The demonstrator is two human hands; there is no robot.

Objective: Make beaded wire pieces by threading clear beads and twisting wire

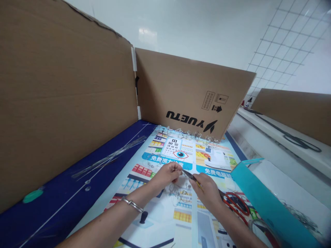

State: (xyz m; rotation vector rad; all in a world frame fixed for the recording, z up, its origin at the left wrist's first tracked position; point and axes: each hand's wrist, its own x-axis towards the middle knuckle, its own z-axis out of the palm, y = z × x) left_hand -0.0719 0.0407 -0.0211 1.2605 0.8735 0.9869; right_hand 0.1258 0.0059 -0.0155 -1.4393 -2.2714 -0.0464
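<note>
My right hand (207,189) is closed around a pair of long-nosed pliers (189,175) with dark jaws and a bit of yellow showing on the handle. The jaw tip reaches the fingertips of my left hand (168,174). That hand is pinched, and whatever sits between its fingers is too small to make out. Below the two hands lies a loose tangle of thin wire pieces (177,193) on the printed poster sheet (152,220). Close to my right wrist are red-handled scissors (236,203), partly covered by the forearm.
Cardboard walls (160,86) stand at the left and back, with bent wire bits (191,133) along the back one. Long straight wires (113,153) lie at left on dark blue cloth. At right is a teal-sided box (269,193) holding wire pieces; a round roll (262,229) sits beside it.
</note>
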